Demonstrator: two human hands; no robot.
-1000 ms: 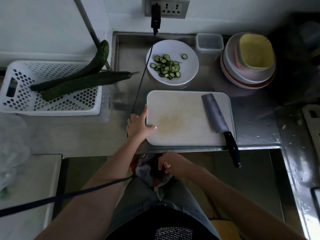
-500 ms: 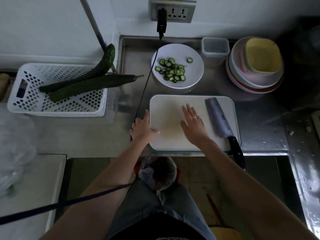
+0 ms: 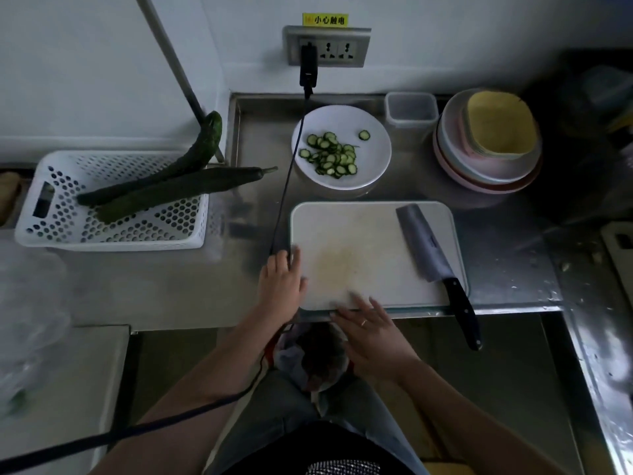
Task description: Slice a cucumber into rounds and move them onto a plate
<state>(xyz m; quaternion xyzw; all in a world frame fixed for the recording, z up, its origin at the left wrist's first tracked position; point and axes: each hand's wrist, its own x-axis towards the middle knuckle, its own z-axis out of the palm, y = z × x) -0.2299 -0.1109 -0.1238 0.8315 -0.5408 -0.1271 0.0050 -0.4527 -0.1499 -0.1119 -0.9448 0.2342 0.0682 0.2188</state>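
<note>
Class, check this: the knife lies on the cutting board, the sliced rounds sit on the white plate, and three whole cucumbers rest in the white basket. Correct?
Not quite. The head view shows two whole cucumbers in the white basket, not three. The knife does lie on the cutting board, and the sliced rounds sit on the white plate.

Kitchen, steel counter, cutting board with cleaver, stacked plates, basket holding 2 cucumbers
</note>
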